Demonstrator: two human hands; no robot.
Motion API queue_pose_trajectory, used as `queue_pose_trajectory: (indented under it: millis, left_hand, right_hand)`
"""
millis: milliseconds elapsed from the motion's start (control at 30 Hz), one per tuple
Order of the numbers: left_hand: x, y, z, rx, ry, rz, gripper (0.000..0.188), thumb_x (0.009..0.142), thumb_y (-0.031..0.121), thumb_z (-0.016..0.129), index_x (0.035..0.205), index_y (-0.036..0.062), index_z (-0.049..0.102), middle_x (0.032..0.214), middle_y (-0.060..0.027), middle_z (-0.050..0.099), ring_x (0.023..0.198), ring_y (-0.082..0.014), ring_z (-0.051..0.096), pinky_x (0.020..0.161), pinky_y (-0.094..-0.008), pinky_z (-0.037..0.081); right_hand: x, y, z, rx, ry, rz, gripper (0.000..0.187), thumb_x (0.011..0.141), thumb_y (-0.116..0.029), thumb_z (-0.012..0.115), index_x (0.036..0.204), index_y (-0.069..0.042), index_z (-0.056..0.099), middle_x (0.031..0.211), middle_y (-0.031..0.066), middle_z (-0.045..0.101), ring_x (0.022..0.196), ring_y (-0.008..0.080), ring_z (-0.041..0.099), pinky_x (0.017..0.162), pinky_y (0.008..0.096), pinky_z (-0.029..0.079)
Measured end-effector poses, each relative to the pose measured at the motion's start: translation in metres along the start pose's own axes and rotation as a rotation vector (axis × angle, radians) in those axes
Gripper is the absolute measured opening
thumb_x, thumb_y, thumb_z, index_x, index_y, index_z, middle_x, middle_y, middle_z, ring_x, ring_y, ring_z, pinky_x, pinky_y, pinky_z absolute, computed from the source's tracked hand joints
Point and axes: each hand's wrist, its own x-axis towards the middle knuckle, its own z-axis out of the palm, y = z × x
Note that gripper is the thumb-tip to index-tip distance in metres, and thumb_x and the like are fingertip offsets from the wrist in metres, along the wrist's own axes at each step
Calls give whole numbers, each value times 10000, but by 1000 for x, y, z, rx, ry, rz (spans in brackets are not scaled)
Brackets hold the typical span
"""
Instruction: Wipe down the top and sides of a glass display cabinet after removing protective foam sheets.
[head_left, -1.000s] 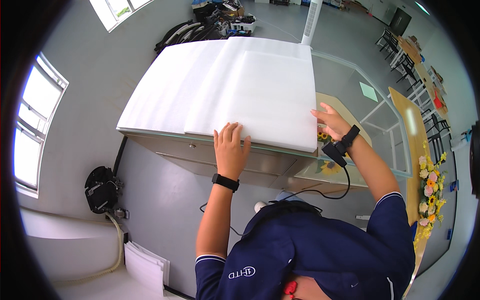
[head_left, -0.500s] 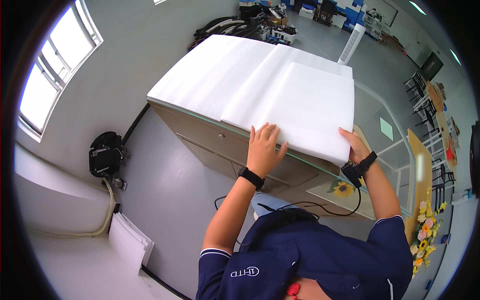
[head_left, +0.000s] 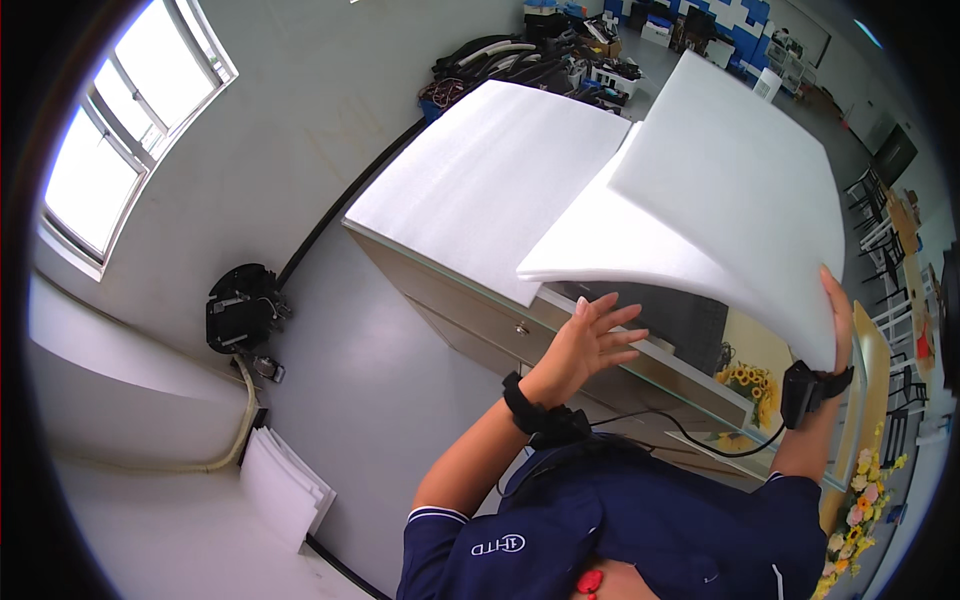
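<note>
My right hand [head_left: 840,322] grips the right edge of a stack of white foam sheets, lifted and bowed upward. The upper foam sheet [head_left: 740,180] is smaller; a larger foam sheet [head_left: 620,240] shows beneath it, its left edge still resting on the cabinet. My left hand [head_left: 590,345] is off the foam, fingers spread, in front of the cabinet's edge just below the raised sheets. Another white foam sheet [head_left: 500,185] lies flat on the left of the glass-topped cabinet [head_left: 455,318]. Under the lifted foam, the dark items inside the cabinet show through glass.
A black cable [head_left: 690,435] runs between the straps on my wrists. White panels [head_left: 285,485] lean at the lower left, near a black device [head_left: 242,308] by the wall. Artificial flowers [head_left: 860,515] stand at the right. Hoses and boxes [head_left: 520,70] are piled behind the cabinet.
My right hand has raised the right side of the foam stack, bending it upward and moving it rightward. My left hand has let go of the foam's front edge. The cabinet's glass is exposed.
</note>
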Motion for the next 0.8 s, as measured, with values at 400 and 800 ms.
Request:
queue_pose_trajectory:
  millis: [400, 800]
  left_hand:
    - [73, 137, -38, -206, 30, 273, 548, 791, 293, 464, 1215, -28, 329, 1202, -163, 438, 1087, -283, 452, 914, -419, 341]
    - [72, 231, -99, -156, -33, 386, 345, 637, -15, 513, 980, 30, 514, 880, -45, 529, 828, -144, 498, 711, -285, 396]
  right_hand:
    - [9, -17, 64, 6, 168, -231, 421, 864, -306, 433, 1135, 16, 447, 1058, 147, 513, 928, 224, 517, 795, 329, 417]
    - [55, 37, 111, -157, 47, -215, 417, 851, -314, 470, 1068, 41, 459, 935, 129, 561, 780, 191, 572, 664, 292, 468]
